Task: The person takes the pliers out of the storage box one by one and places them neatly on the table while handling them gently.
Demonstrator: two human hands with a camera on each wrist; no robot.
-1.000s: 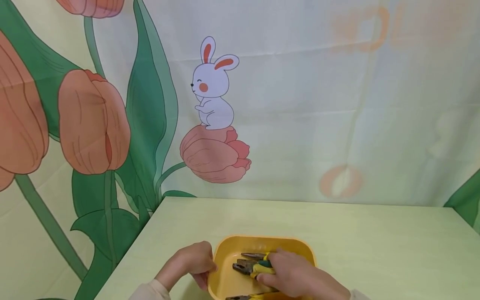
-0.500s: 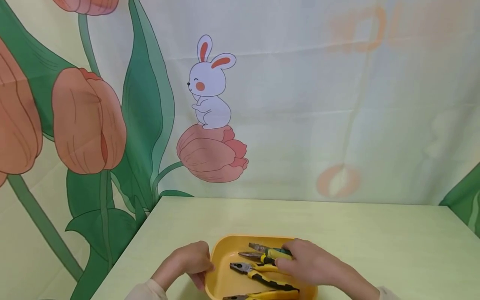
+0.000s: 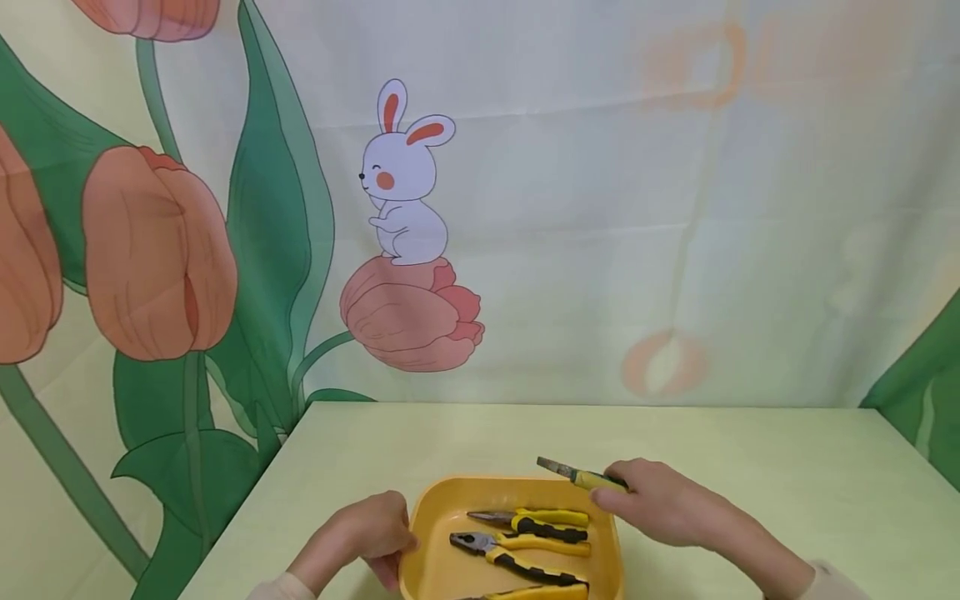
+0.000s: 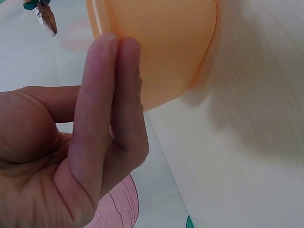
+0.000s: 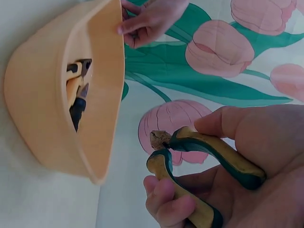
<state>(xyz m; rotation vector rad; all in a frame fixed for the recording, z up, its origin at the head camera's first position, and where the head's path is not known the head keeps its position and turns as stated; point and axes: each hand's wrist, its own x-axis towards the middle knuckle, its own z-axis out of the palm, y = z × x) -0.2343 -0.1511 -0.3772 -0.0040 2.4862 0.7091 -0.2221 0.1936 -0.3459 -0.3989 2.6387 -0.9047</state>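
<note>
My left hand point(image 3: 375, 533) pinches the left rim of a yellow plastic tray point(image 3: 429, 542); in the left wrist view its straight fingers point(image 4: 95, 99) lie along the tray's outer wall. My right hand point(image 3: 663, 504) holds pliers with green-and-yellow handles point(image 3: 592, 481) above the tray's back right corner, their worn jaws pointing left. In the right wrist view the handles point(image 5: 223, 154) are spread, with fingers around one and the thumb on the other. Inside the tray lie needle-nose pliers point(image 3: 551, 517), combination pliers point(image 3: 480, 543) and another yellow-handled tool point(image 3: 547, 592), cut off by the frame's bottom.
The tray stands near the front of a pale wood-grain table point(image 3: 720, 450). Behind the table hangs a backdrop cloth point(image 3: 555, 250) printed with tulips and a white rabbit point(image 3: 405, 192).
My right hand has lifted the green-and-yellow pliers out of the tray, moving up and to the right. The pliers left inside now show fully. My left hand stays at the rim.
</note>
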